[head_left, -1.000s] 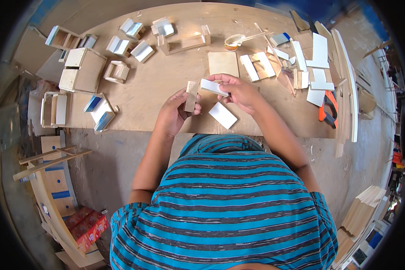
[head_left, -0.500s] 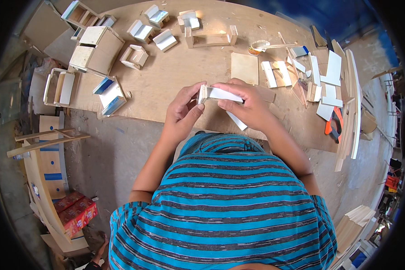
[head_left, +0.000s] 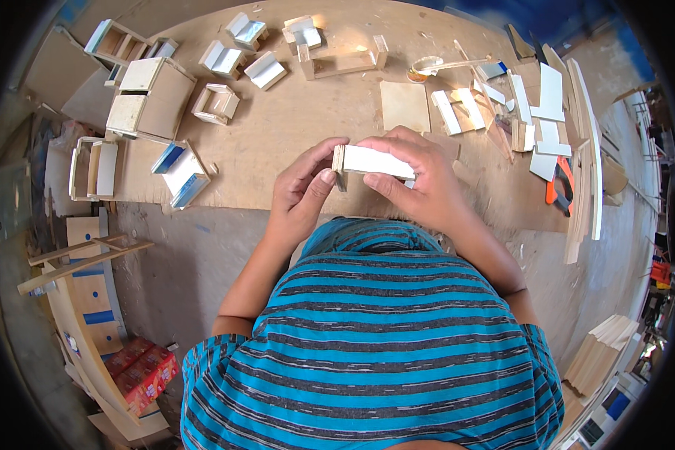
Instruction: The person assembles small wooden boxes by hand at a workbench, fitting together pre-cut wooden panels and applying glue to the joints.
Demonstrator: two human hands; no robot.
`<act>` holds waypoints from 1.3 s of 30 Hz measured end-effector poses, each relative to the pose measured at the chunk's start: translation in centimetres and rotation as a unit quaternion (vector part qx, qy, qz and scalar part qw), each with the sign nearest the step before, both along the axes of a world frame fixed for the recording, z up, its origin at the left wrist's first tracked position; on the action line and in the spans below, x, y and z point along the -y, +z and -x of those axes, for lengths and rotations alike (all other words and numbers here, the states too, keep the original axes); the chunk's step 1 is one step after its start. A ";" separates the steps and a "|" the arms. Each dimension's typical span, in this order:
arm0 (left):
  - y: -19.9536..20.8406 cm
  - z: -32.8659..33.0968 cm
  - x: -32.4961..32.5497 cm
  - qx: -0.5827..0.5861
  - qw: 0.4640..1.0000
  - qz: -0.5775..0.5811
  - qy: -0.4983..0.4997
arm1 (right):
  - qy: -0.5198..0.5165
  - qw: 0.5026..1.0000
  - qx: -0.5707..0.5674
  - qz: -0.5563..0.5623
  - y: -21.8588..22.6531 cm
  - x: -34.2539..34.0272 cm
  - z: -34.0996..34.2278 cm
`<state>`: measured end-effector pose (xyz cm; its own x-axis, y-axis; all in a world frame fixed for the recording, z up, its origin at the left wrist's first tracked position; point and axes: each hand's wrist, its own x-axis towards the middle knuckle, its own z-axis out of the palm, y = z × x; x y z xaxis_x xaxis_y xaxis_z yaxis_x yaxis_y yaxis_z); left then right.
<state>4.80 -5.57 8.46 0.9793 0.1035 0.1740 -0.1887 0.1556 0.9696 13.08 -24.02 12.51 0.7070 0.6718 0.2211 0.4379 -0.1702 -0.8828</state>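
Over the near edge of the wooden table (head_left: 277, 127) I hold a small piece made of joined boards. Its white-faced strip (head_left: 375, 162) lies between the thumb and fingers of my right hand (head_left: 425, 180). At the strip's left end stands a plywood end piece (head_left: 339, 159), seen edge-on. My left hand (head_left: 301, 184) has its thumb and fingers closed around that end piece. The right fingers cover the strip's far edge and part of its right end. How the two boards are joined cannot be made out.
Several small wooden chair-like pieces (head_left: 222, 58) stand at the back left, beside a box-shaped cabinet (head_left: 157, 97). Right of my hands are a flat board (head_left: 405, 106), a glue pot (head_left: 427, 66), white offcuts (head_left: 551, 90) and an orange-handled saw (head_left: 561, 186). Long strips line the table's right side.
The held piece has turned, so the white strip's face shows broader and the white part below my right hand is no longer seen. Both hands keep their grip; the whole view has shifted slightly.
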 end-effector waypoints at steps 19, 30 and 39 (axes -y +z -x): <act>-1.0 0.9 -1.6 -0.025 0.999 0.001 -0.031 | -0.012 0.998 0.038 0.057 0.3 -1.1 1.6; -5.0 -1.1 -1.2 -0.204 0.964 0.162 -0.048 | 0.036 0.939 -0.341 0.032 -2.8 0.3 -1.8; -6.2 -1.0 -1.2 -0.242 0.916 0.316 -0.048 | -0.108 0.949 -0.291 0.050 -8.5 6.6 -3.8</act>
